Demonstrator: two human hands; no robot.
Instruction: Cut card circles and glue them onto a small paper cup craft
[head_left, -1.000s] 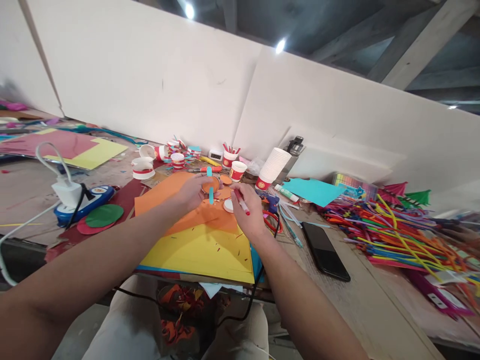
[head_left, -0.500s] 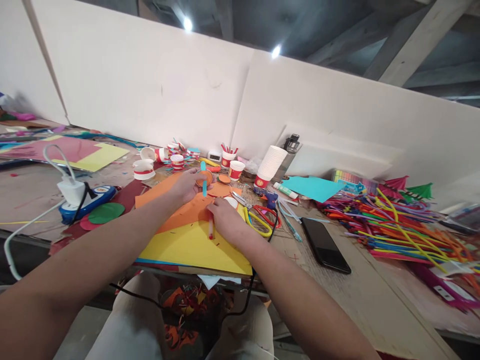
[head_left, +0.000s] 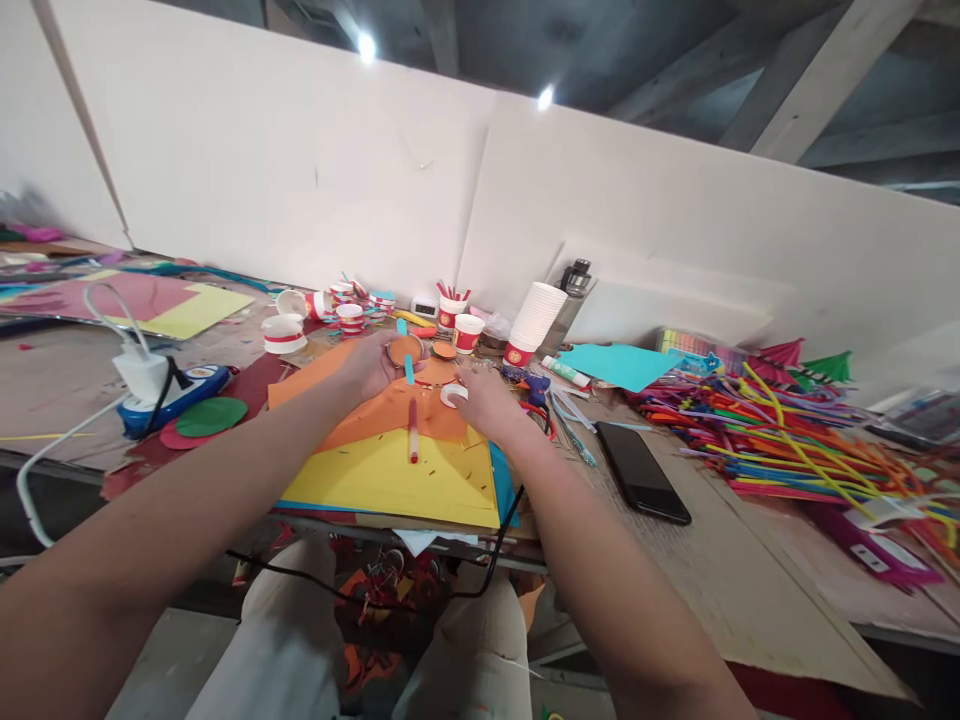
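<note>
My left hand [head_left: 375, 366] is closed around a round piece with an orange disc [head_left: 406, 350] on top. A light-blue strip [head_left: 409, 370] crosses it and sticks out at both ends. To its right, the thumb and fingers of my right hand [head_left: 484, 400] close on the edge of a small white disc [head_left: 451, 394] lying on the orange paper. A red-capped marker [head_left: 413, 430] rests between my forearms, across orange paper [head_left: 360, 425] and yellow paper [head_left: 390, 485]. Another orange disc [head_left: 444, 350] sits just behind my hands.
Paper cups [head_left: 469, 333] and a tall cup stack [head_left: 536, 325] stand toward the wall. A glue gun [head_left: 536, 385], phone [head_left: 641, 472] and pipe cleaners [head_left: 780, 430] lie right. A blue power strip [head_left: 176, 400] is left; a black cable [head_left: 491, 585] hangs at the table edge.
My right hand has left the marker and moved right and forward to the white disc, covering the scissors. My left hand keeps hold of the orange disc, which has turned slightly.
</note>
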